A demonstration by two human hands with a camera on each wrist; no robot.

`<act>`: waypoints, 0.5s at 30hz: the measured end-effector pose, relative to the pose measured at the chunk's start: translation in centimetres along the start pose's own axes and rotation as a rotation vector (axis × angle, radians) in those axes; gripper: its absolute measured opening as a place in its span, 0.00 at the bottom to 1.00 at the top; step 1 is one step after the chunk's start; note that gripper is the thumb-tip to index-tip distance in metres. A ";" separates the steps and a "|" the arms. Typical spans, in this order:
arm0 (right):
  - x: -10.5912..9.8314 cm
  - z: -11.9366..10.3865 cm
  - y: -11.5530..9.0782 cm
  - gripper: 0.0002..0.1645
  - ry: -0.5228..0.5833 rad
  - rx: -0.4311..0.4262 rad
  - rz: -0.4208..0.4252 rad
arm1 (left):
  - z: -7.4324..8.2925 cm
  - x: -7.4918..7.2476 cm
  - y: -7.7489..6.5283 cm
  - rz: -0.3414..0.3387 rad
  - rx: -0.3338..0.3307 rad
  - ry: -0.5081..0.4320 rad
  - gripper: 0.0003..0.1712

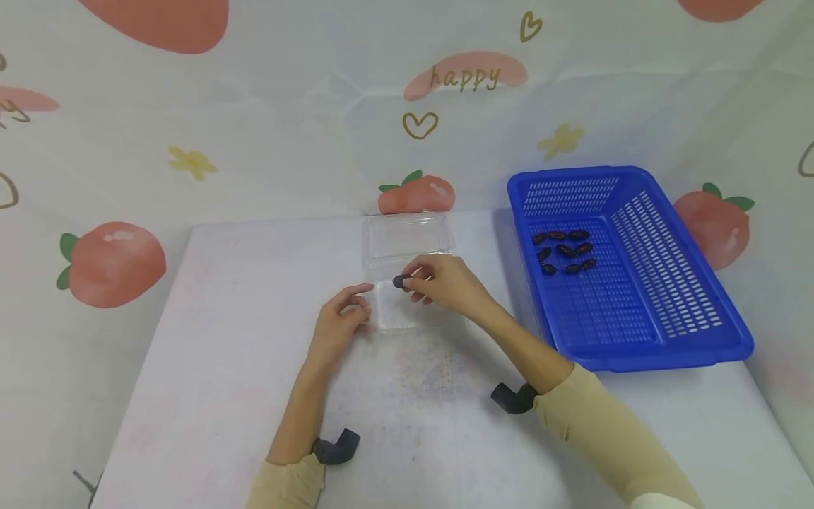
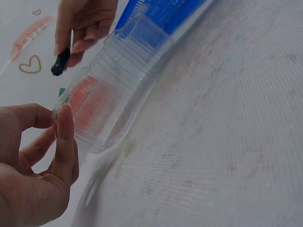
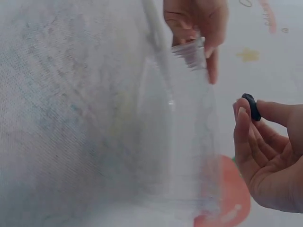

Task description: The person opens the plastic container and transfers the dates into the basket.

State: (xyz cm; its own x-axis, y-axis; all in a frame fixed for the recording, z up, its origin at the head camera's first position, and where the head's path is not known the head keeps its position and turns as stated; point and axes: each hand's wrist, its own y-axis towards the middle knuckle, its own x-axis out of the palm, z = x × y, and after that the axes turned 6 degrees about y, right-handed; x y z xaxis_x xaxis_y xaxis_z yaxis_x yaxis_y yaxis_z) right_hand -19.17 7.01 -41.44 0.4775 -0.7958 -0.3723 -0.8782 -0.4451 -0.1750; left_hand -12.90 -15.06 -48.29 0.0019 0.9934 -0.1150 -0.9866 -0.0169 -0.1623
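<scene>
My right hand (image 1: pixel 445 283) pinches a dark, oblong date (image 1: pixel 398 281) between thumb and fingertips, above a clear plastic clamshell box (image 1: pixel 400 311). The box lies on the table with its lid (image 1: pixel 407 237) folded back, away from me. At the box's left side, my left hand (image 1: pixel 340 322) pinches the rim between thumb and forefinger, as the left wrist view shows with the box wall (image 2: pixel 113 94) beside it. In the right wrist view, the date (image 3: pixel 251 107) sits between the thumb and fingertips, apart from the box.
To the right stands a blue perforated basket (image 1: pixel 636 362), with several dark dates (image 1: pixel 564 250) on its floor at the left and back. White cloth (image 1: pixel 242 339) covers the table. A printed backdrop (image 1: pixel 286 141) rises behind the table. Black curved pieces (image 1: pixel 514 398) stick out at both wrists.
</scene>
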 end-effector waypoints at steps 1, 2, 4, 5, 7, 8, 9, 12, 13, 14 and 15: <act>-0.2 -0.1 -0.2 0.08 -0.001 -0.005 0.003 | 0.0 0.0 0.0 0.001 -0.001 -0.001 0.24; -0.3 -0.3 -0.5 0.08 0.002 -0.011 0.004 | 0.0 0.0 0.0 0.001 -0.002 0.001 0.24; -0.8 -0.5 -0.9 0.09 0.012 -0.028 0.005 | 0.0 0.0 0.0 0.003 -0.004 0.000 0.24; -1.0 -0.6 -1.2 0.09 0.023 -0.034 0.006 | 0.0 0.0 0.0 0.003 -0.004 0.000 0.24; -1.5 -0.8 -1.6 0.09 0.052 -0.038 0.007 | 0.0 0.0 0.0 0.003 -0.006 0.001 0.24; -1.8 -0.8 -1.9 0.09 0.072 -0.041 0.006 | 0.0 0.0 -0.1 0.003 -0.008 0.000 0.24; -2.1 -0.8 -2.1 0.10 0.093 -0.045 0.004 | 0.1 0.0 -0.1 0.002 -0.011 -0.004 0.24; -3.1 -0.9 -2.9 0.11 0.170 -0.047 0.001 | 0.1 -0.1 -0.1 -0.005 -0.016 -0.005 0.25; -3.5 -1.0 -3.2 0.11 0.192 -0.051 -0.001 | 0.1 -0.1 -0.1 -0.006 -0.016 -0.004 0.25; -3.8 -1.0 -3.5 0.12 0.207 -0.055 -0.001 | 0.1 -0.1 -0.1 -0.008 -0.015 -0.002 0.25; -4.2 -0.9 -3.7 0.12 0.219 -0.058 -0.001 | 0.1 -0.1 -0.1 -0.009 -0.016 -0.001 0.25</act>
State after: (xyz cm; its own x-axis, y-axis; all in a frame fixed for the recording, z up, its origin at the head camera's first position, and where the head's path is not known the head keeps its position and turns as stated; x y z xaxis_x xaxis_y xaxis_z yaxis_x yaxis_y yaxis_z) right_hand -17.86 11.65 -38.36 0.4787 -0.8625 -0.1641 -0.8775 -0.4642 -0.1200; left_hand -12.80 -15.18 -48.15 0.0104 0.9936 -0.1125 -0.9838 -0.0100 -0.1792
